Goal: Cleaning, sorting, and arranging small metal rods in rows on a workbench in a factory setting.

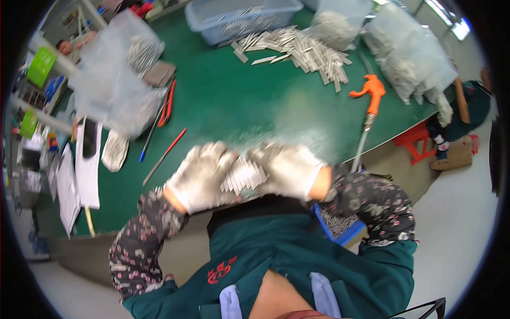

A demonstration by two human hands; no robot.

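Observation:
At the near edge of the green table, a row of flat, silvery metal strips (244, 176) lies side by side between my two gloved hands. My left hand (202, 174) is closed against the left side of the row, thumb toward the strips. From the other side my right hand (288, 168) presses in with bent fingers, some of them hidden by the glove's back. Both white gloves look dirty at the fingers. Farther off, a loose pile of similar strips (313, 53) is spread in front of a translucent blue tub (241, 26) with more strips in it.
An orange air gun (373, 93) with its hose lies at right. Red-handled cutters (168, 103), a blue pen (151, 135), a red-tipped rod (170, 149) and a spare glove (115, 150) lie left. Plastic bags (409, 58) stand far right; a blue bin (342, 227) sits below the edge.

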